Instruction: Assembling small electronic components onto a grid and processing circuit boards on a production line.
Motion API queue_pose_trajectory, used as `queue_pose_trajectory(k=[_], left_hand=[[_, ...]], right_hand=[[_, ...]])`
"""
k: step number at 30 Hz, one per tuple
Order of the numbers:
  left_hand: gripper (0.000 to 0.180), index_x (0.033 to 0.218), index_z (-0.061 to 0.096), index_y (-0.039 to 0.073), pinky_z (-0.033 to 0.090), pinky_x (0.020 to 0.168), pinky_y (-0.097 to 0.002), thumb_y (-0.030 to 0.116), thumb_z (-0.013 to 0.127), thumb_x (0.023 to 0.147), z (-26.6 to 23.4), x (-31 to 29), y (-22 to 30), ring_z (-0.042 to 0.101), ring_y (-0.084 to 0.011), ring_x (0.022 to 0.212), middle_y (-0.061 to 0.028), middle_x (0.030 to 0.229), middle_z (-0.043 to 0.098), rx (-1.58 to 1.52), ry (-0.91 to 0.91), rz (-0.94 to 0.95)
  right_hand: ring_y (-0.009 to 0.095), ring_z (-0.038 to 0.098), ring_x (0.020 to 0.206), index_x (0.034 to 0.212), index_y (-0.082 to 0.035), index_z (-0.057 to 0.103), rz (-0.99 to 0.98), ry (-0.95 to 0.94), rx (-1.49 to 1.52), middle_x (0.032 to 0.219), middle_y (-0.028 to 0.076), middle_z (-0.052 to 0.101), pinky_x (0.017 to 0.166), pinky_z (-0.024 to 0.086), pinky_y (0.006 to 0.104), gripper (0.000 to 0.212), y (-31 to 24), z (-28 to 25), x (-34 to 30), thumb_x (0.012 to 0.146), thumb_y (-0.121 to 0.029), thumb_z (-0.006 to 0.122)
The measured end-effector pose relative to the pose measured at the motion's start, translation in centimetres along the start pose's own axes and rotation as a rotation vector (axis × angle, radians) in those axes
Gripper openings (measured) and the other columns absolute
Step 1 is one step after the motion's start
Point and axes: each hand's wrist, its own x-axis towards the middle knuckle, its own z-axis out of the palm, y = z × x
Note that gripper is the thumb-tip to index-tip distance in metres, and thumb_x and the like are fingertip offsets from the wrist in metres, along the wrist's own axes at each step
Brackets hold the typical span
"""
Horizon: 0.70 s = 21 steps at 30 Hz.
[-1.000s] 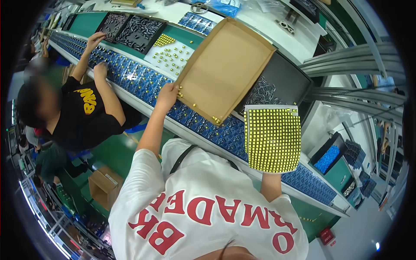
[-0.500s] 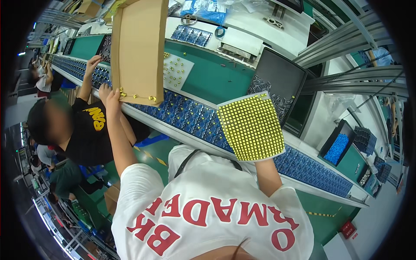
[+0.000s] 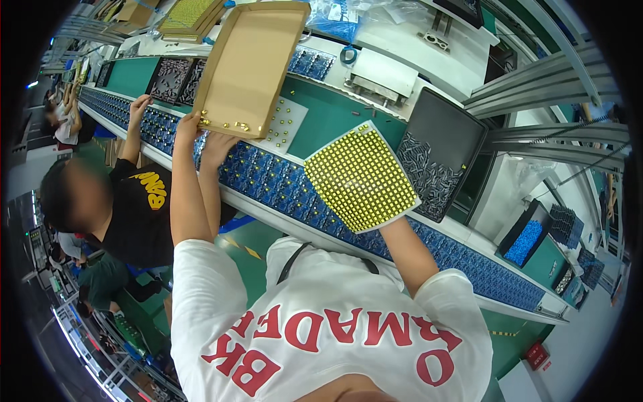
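Note:
My left hand [image 3: 188, 125] grips the near left corner of a shallow cardboard box [image 3: 251, 63], tilted above the conveyor. Several small yellow parts [image 3: 236, 126] have gathered along the box's near edge. On my right hand [image 3: 394, 229], mostly hidden underneath, rests a white tray [image 3: 309, 161] covered with rows of small yellow square parts [image 3: 362, 181]. My right fingers are out of sight behind the tray. Beneath both lies a line of blue circuit boards [image 3: 295, 191], some bearing yellow parts. A white sheet [image 3: 297, 115] with scattered yellow parts lies partly behind the box.
A co-worker [image 3: 137, 208] at left reaches over the line, with one hand [image 3: 218, 147] near the box. A black bin [image 3: 435, 127] of dark cylindrical parts stands beyond the tray. Farther right are a bin of blue parts [image 3: 522, 231] and metal frame posts [image 3: 536, 87].
The cardboard box has swung right and away from me, leaning over. The white tray has shifted left and turned. The co-worker's nearer hand has moved right, beside the box's near edge.

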Motion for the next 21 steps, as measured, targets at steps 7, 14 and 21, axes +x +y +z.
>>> queue_pose_trajectory(k=[7,14,21], left_hand=[[0.036,0.109,0.067,-0.005,0.049,0.071,-0.0293,0.026,0.061,0.090,-0.5,2.2,0.6,0.062,-0.0148,0.077,-0.0086,0.087,0.069,0.385,0.130,0.061],[0.042,0.115,0.063,-0.003,0.047,0.063,-0.0309,0.029,0.063,0.088,-3.8,1.5,-2.0,0.059,-0.0185,0.068,-0.0099,0.091,0.066,0.632,0.606,0.510],[0.037,0.121,0.059,0.004,0.052,0.077,-0.0386,0.025,0.062,0.092,14.8,-18.5,8.1,0.065,-0.0219,0.082,-0.0089,0.114,0.065,0.377,-0.236,0.496]], right_hand=[[0.029,0.053,0.121,0.133,-0.006,0.050,0.036,0.019,0.025,0.133,0.014,0.053,0.101,0.045,0.0458,0.046,0.8,0.4,4.1,0.102,-0.037,0.035],[0.026,0.041,0.132,0.145,-0.008,0.035,0.183,-0.185,0.036,0.147,0.012,0.039,0.111,0.035,0.0402,0.052,2.2,-2.2,7.2,0.103,-0.039,0.027],[0.024,0.041,0.133,0.144,-0.007,0.035,0.133,0.013,0.170,0.146,0.012,0.040,0.110,0.036,0.0381,0.052,0.6,-2.5,6.3,0.104,-0.038,0.028]])
